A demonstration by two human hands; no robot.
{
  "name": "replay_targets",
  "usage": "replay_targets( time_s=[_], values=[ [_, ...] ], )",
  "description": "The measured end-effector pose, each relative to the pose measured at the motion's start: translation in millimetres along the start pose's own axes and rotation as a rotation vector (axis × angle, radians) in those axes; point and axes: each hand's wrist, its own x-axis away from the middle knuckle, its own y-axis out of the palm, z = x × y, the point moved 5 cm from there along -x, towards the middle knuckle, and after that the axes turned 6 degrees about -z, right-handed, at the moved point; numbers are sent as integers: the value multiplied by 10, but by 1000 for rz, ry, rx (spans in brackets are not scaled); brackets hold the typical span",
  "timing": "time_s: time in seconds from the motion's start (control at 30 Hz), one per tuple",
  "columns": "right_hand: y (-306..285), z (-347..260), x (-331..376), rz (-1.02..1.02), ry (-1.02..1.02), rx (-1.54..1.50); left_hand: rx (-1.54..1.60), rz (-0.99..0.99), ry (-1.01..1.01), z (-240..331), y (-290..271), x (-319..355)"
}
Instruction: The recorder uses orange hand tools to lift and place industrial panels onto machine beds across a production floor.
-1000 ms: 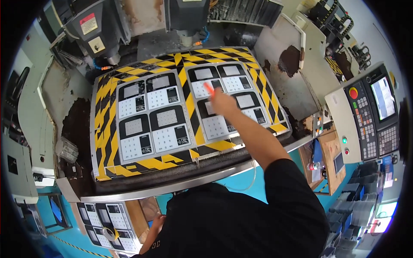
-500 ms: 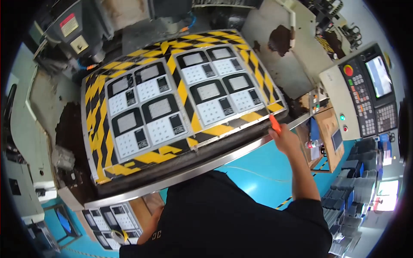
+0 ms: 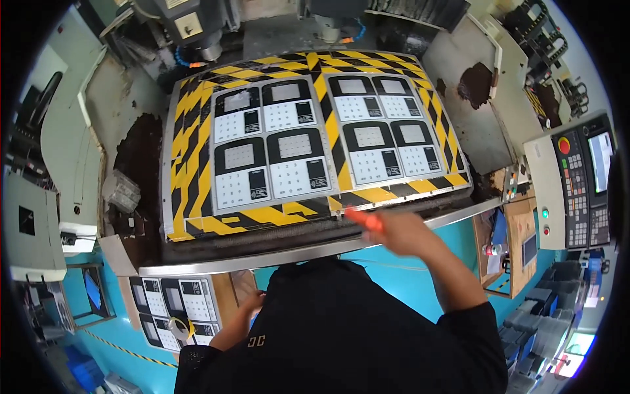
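My right hand (image 3: 405, 234) is closed around a slim orange-red tool (image 3: 364, 220), smeared by motion; its exact kind does not show. The tool's front end is at the near edge of a flat bed (image 3: 394, 194) bordered with yellow-and-black striped tape. On the bed lie two printed sheets, a left one (image 3: 292, 177) and a right one (image 3: 377, 167), each bearing several black-and-white keypad panels. My left hand (image 3: 253, 303) hangs low beside my black shirt, close to a board of similar panels (image 3: 154, 299). The shirt partly covers it and its fingers cannot be made out.
Machine heads (image 3: 207, 49) hang beyond the bed. A metal rail (image 3: 262, 264) runs along its front. The control panel (image 3: 571, 177) stands at the right, above a wooden stand (image 3: 522, 246). A tape roll (image 3: 182, 328) lies on the lower-left board. Stacked dark trays (image 3: 548, 302) fill the lower right.
My right hand has moved left with the orange-red tool, from the bed's right front corner to the middle of its front edge. The whole view has also turned and shifted.
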Motion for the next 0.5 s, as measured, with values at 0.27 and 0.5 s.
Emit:
replay_targets(
  time_s=[0.27, 0.5],
  values=[
    [-237, -532, -973, 176, 23, -149, 102, 109, -10, -901, 164, -98],
    [-196, -1449, -1467, 81, -101, -69, 14, 125, 92, -938, 219, -73]
  ],
)
